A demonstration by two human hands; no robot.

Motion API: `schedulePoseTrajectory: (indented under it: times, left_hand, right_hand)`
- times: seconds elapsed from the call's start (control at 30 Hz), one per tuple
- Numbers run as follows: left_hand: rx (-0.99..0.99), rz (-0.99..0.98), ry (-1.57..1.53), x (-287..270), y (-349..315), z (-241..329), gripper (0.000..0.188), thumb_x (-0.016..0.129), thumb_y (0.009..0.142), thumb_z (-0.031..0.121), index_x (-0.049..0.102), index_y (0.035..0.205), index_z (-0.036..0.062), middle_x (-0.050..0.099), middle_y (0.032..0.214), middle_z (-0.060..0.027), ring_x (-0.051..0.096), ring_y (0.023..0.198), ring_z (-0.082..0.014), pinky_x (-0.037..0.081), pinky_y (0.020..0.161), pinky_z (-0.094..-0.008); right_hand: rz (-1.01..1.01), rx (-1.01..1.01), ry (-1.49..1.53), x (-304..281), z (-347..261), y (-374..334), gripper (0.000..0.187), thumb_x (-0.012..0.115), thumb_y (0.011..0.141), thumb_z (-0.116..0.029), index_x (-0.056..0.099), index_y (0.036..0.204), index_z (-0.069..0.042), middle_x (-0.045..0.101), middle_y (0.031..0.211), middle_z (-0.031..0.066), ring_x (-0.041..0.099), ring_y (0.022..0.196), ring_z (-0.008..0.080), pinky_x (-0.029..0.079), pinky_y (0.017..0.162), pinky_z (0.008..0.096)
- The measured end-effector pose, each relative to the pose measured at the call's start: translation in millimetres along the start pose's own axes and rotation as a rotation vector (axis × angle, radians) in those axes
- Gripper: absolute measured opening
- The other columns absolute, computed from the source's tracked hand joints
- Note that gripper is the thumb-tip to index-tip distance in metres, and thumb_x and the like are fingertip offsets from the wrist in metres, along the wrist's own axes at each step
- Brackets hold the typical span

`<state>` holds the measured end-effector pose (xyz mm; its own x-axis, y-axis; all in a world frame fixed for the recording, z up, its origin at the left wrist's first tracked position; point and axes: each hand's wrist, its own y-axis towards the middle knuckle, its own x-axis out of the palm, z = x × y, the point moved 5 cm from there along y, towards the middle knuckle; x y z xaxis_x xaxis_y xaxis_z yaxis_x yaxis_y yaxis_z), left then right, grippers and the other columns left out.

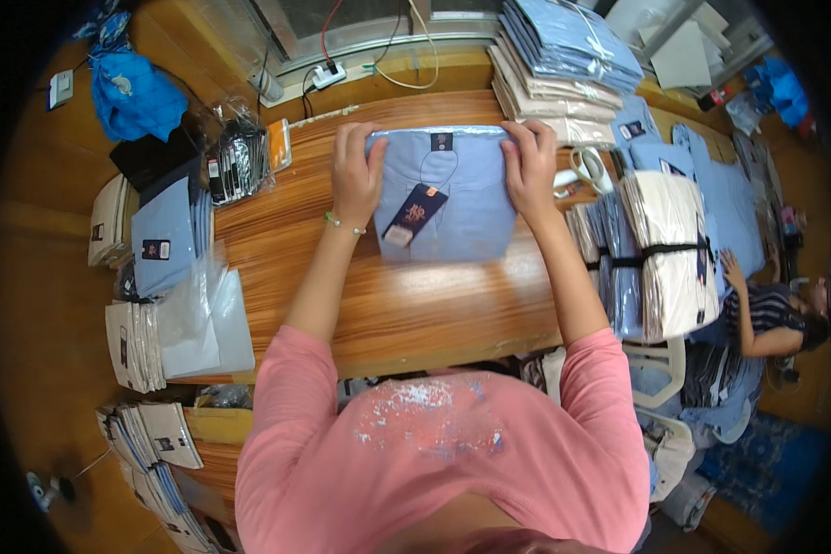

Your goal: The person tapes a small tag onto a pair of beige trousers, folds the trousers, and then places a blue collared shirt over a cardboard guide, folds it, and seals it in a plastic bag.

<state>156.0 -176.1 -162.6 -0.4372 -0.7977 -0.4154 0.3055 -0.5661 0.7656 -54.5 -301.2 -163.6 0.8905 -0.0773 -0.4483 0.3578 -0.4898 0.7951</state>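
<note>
A folded light blue shirt (471,208) in a clear plastic bag lies in front of me, with its far edge toward the window. A dark hang tag (417,214) on a thin loop rests across it, below a small dark neck label (442,141). My left hand (356,175) grips the far left corner, thumb on top. At the far right corner my right hand (530,171) has the same hold, its fingers curled over the edge. The brown wooden table (286,249) is underneath.
Stacks of bagged clothes (563,83) stand at the back right, near white-handled scissors (586,171). A strapped bundle (665,254) sits on the right. Folded blue clothes (162,235) and clear plastic bags (203,323) lie at left. Another person (766,319) works at far right.
</note>
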Motion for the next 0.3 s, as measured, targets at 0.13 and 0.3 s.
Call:
schedulePoseTrajectory:
  times: [0.13, 0.3]
  left_hand:
    - [-0.342, -0.275, 0.405, 41.3, -26.6, -83.3, 0.029, 0.051, 0.091, 0.025, 0.054, 0.109, 0.0033, 0.051, 0.113, -0.0151, 0.046, 0.108, -0.0324, 0.035, 0.093, -0.0427]
    - [-0.447, -0.204, 0.373, 97.4, -67.0, -107.1, 0.035, 0.050, 0.090, 0.027, 0.050, 0.120, 0.0089, 0.042, 0.130, -0.0143, 0.033, 0.126, -0.0327, 0.021, 0.106, -0.0492]
  right_hand:
    - [-0.262, 0.177, -0.236, 90.9, 58.9, -26.7, 0.026, 0.057, 0.086, -0.026, 0.061, 0.109, -0.014, 0.046, 0.121, 0.0199, 0.038, 0.117, 0.0376, 0.031, 0.096, 0.0517]
    - [-0.259, 0.429, -0.224, 162.9, 31.3, -72.0, 0.042, 0.057, 0.086, -0.033, 0.053, 0.125, -0.017, 0.029, 0.142, 0.0185, 0.016, 0.136, 0.0389, 0.013, 0.103, 0.0641]
